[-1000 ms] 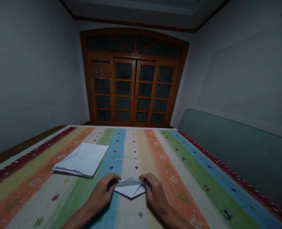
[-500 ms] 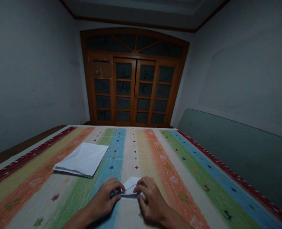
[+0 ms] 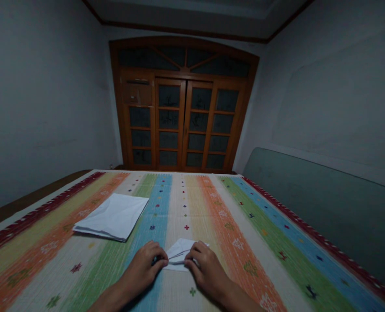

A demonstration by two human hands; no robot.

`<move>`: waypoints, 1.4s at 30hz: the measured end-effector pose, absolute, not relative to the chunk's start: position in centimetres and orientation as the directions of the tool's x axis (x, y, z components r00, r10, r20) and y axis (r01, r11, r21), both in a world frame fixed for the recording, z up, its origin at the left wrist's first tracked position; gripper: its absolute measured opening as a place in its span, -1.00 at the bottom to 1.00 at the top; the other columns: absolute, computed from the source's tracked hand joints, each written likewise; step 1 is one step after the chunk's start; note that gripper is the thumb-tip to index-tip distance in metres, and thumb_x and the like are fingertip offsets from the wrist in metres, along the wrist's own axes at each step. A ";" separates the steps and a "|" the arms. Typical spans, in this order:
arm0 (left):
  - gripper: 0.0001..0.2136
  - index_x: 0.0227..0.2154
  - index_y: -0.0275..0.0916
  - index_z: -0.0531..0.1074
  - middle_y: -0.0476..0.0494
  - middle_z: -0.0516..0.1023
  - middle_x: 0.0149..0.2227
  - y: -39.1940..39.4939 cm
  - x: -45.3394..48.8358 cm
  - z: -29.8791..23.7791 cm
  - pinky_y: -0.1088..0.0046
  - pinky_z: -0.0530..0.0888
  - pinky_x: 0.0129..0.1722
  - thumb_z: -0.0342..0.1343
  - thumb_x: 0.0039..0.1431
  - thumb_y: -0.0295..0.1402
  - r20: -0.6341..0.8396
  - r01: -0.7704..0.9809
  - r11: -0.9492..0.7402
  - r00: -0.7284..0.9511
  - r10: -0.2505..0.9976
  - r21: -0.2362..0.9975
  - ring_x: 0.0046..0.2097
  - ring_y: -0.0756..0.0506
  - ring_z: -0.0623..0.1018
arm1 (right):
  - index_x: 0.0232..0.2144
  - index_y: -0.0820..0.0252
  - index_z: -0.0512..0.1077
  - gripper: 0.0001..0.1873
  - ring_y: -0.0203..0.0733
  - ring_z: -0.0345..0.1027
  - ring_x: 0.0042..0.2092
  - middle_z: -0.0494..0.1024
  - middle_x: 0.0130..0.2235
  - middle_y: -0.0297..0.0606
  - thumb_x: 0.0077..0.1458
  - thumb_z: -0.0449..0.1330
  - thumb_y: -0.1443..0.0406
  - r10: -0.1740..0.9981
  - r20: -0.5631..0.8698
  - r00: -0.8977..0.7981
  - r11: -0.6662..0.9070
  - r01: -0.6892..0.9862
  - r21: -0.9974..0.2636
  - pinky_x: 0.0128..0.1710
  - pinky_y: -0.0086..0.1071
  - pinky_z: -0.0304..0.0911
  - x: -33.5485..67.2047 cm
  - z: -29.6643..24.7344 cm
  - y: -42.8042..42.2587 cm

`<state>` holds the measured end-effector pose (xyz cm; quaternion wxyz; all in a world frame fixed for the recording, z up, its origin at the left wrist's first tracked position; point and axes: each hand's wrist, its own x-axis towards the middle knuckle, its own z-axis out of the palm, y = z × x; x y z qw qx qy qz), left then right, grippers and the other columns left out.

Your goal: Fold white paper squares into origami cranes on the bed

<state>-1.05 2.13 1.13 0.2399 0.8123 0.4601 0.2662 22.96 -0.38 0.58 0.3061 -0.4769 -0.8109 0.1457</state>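
A small folded sheet of white paper (image 3: 180, 255) lies on the tablecloth close in front of me, with crease lines and raised layers across its middle. My left hand (image 3: 148, 262) pinches its left edge between thumb and fingers. At the right side, my right hand (image 3: 205, 264) has thumb and fingertips closed on the paper's folded layer. The fingers cover both side edges of the sheet. Farther off to the left rests a stack of white paper (image 3: 114, 216), touched by neither hand.
A striped, patterned tablecloth (image 3: 238, 242) covers the table. Along the right side stands a grey-green panel (image 3: 309, 195). Wooden doors with glass panes (image 3: 184, 121) are at the far end, between pale walls.
My left thumb and fingers have closed together at the paper's left edge. My right fingers have come together on the fold, and the paper's top layers now lie flatter.
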 end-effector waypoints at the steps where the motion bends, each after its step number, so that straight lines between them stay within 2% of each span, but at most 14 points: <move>1: -0.89 -0.36 -0.20 0.61 -0.11 0.60 -0.32 2.1 -1.0 1.1 0.33 0.39 -0.14 0.17 0.19 -0.43 0.209 0.617 -0.455 0.430 0.878 0.642 -0.20 -0.18 0.53 | -0.34 0.15 0.57 -0.83 -0.08 0.43 -0.13 0.57 -0.23 -0.21 0.22 0.20 0.45 0.869 0.357 -0.344 0.492 0.681 -0.543 -0.11 -0.29 0.27 23.0 0.5 -0.2; 3: -0.90 -0.32 -0.19 0.60 -0.09 0.60 -0.31 2.1 -0.9 1.3 0.33 0.39 -0.14 0.18 0.16 -0.45 0.202 0.616 -0.439 0.416 0.886 0.654 -0.20 -0.18 0.52 | -0.35 0.17 0.56 -0.84 -0.08 0.45 -0.16 0.58 -0.26 -0.21 0.19 0.21 0.46 0.885 0.352 -0.306 0.463 0.669 -0.582 -0.13 -0.29 0.28 23.0 0.2 0.2; 6: -0.89 -0.33 -0.18 0.60 -0.08 0.58 -0.31 2.1 -0.8 1.8 0.28 0.37 -0.10 0.21 0.10 -0.46 0.193 0.655 -0.411 0.381 0.904 0.633 -0.16 -0.21 0.50 | -0.23 0.17 0.54 -0.83 -0.07 0.46 -0.19 0.59 -0.26 -0.22 0.13 0.25 0.47 0.915 0.327 -0.237 0.399 0.658 -0.639 -0.15 -0.29 0.29 23.0 -0.2 0.6; 9: -0.89 -0.35 -0.17 0.62 -0.10 0.57 -0.28 2.1 -0.6 2.1 0.24 0.35 -0.06 0.27 0.03 -0.45 0.177 0.708 -0.368 0.332 0.927 0.603 -0.12 -0.25 0.48 | -0.18 0.16 0.52 -0.77 -0.07 0.46 -0.21 0.57 -0.27 -0.23 0.10 0.25 0.47 0.922 0.318 -0.219 0.380 0.665 -0.643 -0.15 -0.28 0.30 22.9 -0.3 0.7; 14: -0.67 -0.16 -0.12 0.65 -0.13 0.56 -0.18 2.3 -0.4 2.0 0.20 0.34 0.00 0.34 -0.05 -0.47 0.160 0.742 -0.292 0.246 0.956 0.603 -0.05 -0.28 0.47 | -0.11 0.13 0.51 -0.66 -0.05 0.43 -0.13 0.51 -0.18 -0.20 0.06 0.27 0.50 0.903 0.353 -0.245 0.418 0.690 -0.591 -0.09 -0.25 0.32 22.9 0.1 1.0; 19: -0.82 -0.22 -0.09 0.69 -0.14 0.53 -0.22 2.3 -0.1 1.4 0.17 0.36 -0.02 0.31 0.09 -0.35 0.240 0.751 -0.334 0.237 0.941 0.570 -0.08 -0.28 0.47 | 0.07 0.08 0.49 -0.43 0.07 0.31 0.06 0.43 0.05 -0.07 -0.01 0.30 0.53 0.857 0.412 -0.309 0.495 0.714 -0.494 0.10 -0.08 0.27 23.1 0.3 1.3; 23: -0.86 -0.25 -0.09 0.69 -0.16 0.55 -0.23 2.1 0.2 1.0 0.15 0.39 -0.02 0.29 0.14 -0.31 0.291 0.750 -0.362 0.234 0.928 0.553 -0.09 -0.28 0.48 | 0.14 0.05 0.44 -0.33 0.01 0.33 0.08 0.44 0.03 -0.11 0.00 0.21 0.59 0.850 0.379 -0.365 0.524 0.656 -0.544 0.13 -0.12 0.29 23.0 0.0 1.5; 30: -0.81 -0.18 -0.07 0.68 -0.18 0.59 -0.22 1.5 0.6 0.0 0.21 0.46 -0.07 0.18 0.27 -0.42 0.384 0.708 -0.492 0.325 0.864 0.507 -0.11 -0.25 0.50 | 0.24 0.09 0.35 -0.22 -0.02 0.35 0.18 0.38 0.14 -0.06 -0.02 0.16 0.62 0.844 0.359 -0.399 0.536 0.581 -0.613 0.23 -0.15 0.26 22.8 -0.4 1.8; 32: -0.79 -0.19 -0.05 0.68 -0.17 0.59 -0.23 1.4 0.6 0.1 0.24 0.47 -0.09 0.18 0.26 -0.47 0.369 0.712 -0.509 0.362 0.856 0.483 -0.12 -0.23 0.50 | 0.21 0.11 0.38 -0.25 0.00 0.34 0.19 0.38 0.15 -0.05 -0.03 0.16 0.63 0.842 0.356 -0.405 0.538 0.586 -0.606 0.24 -0.14 0.25 22.8 -0.4 1.9; 37: -0.75 -0.19 -0.07 0.68 -0.16 0.60 -0.24 1.3 0.4 0.7 0.23 0.47 -0.09 0.15 0.30 -0.54 0.324 0.737 -0.552 0.452 0.831 0.390 -0.12 -0.23 0.50 | -0.05 0.13 0.55 -0.52 -0.02 0.40 0.06 0.47 0.01 -0.10 0.04 0.16 0.60 0.836 0.384 -0.393 0.549 0.628 -0.552 0.12 -0.16 0.35 22.7 0.0 1.5; 40: -0.72 -0.16 -0.11 0.65 -0.19 0.59 -0.22 1.4 0.2 0.5 0.25 0.47 -0.13 0.09 0.33 -0.58 0.325 0.742 -0.602 0.514 0.794 0.295 -0.12 -0.23 0.49 | -0.07 0.14 0.57 -0.58 0.02 0.36 0.05 0.52 -0.01 -0.09 0.11 0.15 0.58 0.802 0.404 -0.439 0.593 0.664 -0.455 0.06 -0.14 0.38 22.7 0.4 1.0; 42: -0.70 -0.14 -0.14 0.63 -0.20 0.58 -0.24 1.3 0.1 0.3 0.24 0.47 -0.13 0.07 0.31 -0.62 0.330 0.744 -0.633 0.555 0.764 0.214 -0.12 -0.24 0.48 | -0.04 0.14 0.55 -0.54 0.06 0.32 0.07 0.54 0.00 -0.09 0.10 0.13 0.61 0.772 0.410 -0.486 0.628 0.683 -0.372 0.07 -0.11 0.38 22.6 0.5 0.7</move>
